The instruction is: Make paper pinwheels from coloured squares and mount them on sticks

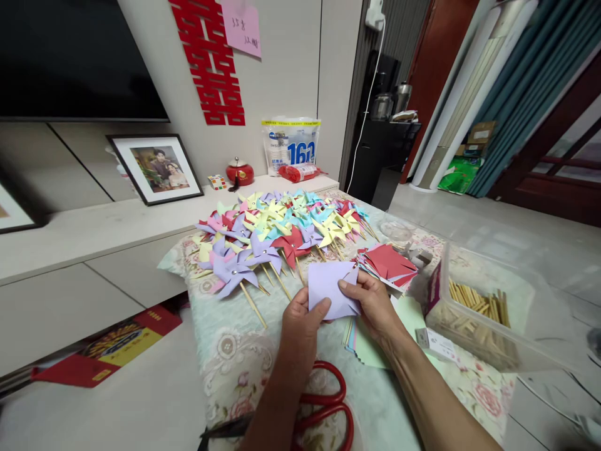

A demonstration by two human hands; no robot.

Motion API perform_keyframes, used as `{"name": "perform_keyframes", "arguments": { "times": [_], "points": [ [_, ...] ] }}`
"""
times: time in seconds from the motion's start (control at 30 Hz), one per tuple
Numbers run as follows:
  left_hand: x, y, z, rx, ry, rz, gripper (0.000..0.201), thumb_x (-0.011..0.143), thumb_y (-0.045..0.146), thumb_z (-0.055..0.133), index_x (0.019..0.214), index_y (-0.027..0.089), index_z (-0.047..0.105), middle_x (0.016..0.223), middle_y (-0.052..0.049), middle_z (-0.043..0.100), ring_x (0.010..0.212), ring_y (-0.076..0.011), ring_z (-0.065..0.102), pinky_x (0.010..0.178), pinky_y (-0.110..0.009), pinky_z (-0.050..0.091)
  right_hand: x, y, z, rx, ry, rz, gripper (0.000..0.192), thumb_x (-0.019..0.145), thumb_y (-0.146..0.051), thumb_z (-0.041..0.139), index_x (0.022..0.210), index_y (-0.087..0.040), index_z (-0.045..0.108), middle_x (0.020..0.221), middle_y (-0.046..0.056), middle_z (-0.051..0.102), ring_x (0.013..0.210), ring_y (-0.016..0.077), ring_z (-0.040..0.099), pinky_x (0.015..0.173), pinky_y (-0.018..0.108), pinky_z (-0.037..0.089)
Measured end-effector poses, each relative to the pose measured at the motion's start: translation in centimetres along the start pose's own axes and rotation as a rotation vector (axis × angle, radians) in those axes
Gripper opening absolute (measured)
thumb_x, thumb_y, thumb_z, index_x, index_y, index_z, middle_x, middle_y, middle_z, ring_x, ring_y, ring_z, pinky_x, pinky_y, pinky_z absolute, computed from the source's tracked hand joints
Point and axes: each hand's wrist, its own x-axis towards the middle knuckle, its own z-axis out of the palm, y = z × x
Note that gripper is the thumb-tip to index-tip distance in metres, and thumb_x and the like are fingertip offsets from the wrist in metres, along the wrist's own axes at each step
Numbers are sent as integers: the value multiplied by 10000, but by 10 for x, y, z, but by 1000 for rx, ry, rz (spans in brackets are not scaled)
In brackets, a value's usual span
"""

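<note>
Nearest of all, a pair of red-handled scissors [323, 407] lies on the floral table cover [225, 351], partly hidden under the person's left forearm. Just beyond, both hands meet on a lilac paper square [331, 289] held up above the table. The left hand [300, 322] pinches its lower left corner, thumb on the front face and fingers behind. The right hand [373, 300] grips the right edge, its thumb pressed flat on the paper near the middle of that side. The sheet looks folded or creased, though the exact fold cannot be made out.

Under the right wrist sits a stack of pastel paper sheets [361, 347], green and pink edges showing. To the right, a clear plastic box [488, 313] holds short wooden sticks [476, 304], with a small white label [434, 341] lying at its near corner. Just behind the held paper is a fanned pile of red cut paper squares [389, 263].

Farther back, a broad heap of finished paper pinwheels [282, 228] in purple, yellow, blue, pink and red covers the table, their wooden stems pointing toward the person. Beyond them, on the low cabinet by the wall, stand a framed photograph [157, 168], a small puzzle cube [217, 181], a red lidded pot [239, 172] and a white printed bag [290, 145]. A red paper-cut decoration [211, 62] hangs on the wall above.
</note>
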Motion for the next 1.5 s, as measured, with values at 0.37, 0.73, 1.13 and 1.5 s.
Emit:
{"name": "perform_keyframes", "arguments": {
  "times": [0.37,0.73,1.13,1.5],
  "points": [
    [-2,-2,3,-17,71,-64,432,622,240,885,1007,135,717,860,-36,743,688,-111,617,591,-214,475,0,12,6,169,82,21,362,539,-267,923,849,-179,759,762,24,779,602,162,658,588,280,530],
    [1,-5,3,47,120,56,380,636,283,843,973,148,734,804,-29,752,687,-152,639,613,-248,479,-1,9,2,149,8,89,320,605,-270,895,886,-180,771,836,58,790,706,210,698,628,317,553],
    [-1,-5,4,-15,113,68,374,690,263,819,1052,203,743,895,-29,779,917,-215,699,809,-297,525,-4,7,5,127,-35,93,309,599,-270,905,869,-182,782,800,40,783,693,183,693,657,297,557],
    [-1,3,7,-51,132,68,451,660,277,830,1094,210,726,1005,-59,783,1004,-274,707,856,-351,536,-4,1,4,60,-72,68,313,584,-312,906,831,-192,757,761,18,742,647,151,631,626,269,511]
  ]
}}
